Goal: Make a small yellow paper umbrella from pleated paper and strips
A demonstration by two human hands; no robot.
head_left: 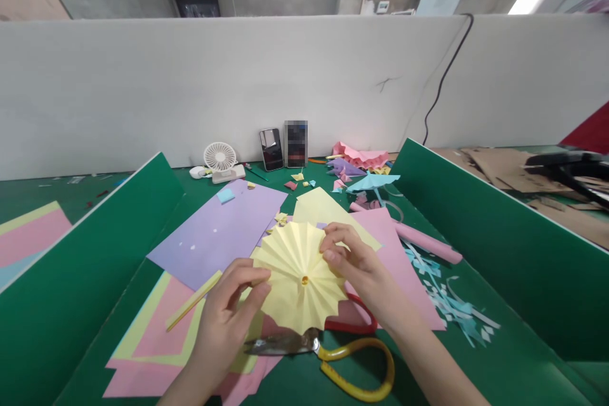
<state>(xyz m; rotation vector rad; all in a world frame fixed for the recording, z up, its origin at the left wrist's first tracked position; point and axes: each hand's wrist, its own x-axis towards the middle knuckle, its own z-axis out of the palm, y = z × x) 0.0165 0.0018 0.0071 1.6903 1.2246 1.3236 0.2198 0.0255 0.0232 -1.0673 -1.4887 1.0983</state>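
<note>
A round, pleated yellow paper disc (295, 254) with a scalloped edge and a small hole or ring at its centre is held up between my hands. My left hand (235, 301) pinches its left edge between thumb and fingers. At the upper right edge, my right hand (352, 254) grips the disc the same way. Just below it lie scissors (359, 355) with one yellow handle and one red handle, blades pointing left. A thin rolled yellow paper stick (193, 301) rests beside my left hand.
Purple paper (214, 241), pink paper (390, 260) and a stack of coloured sheets (137, 349) cover the green table. Blue shreds (457, 304) and a pink roll (428, 242) lie right. Behind stand a small fan (220, 157), two phones (272, 150) and a blue paper umbrella (373, 183). Green partitions (476, 241) flank both sides.
</note>
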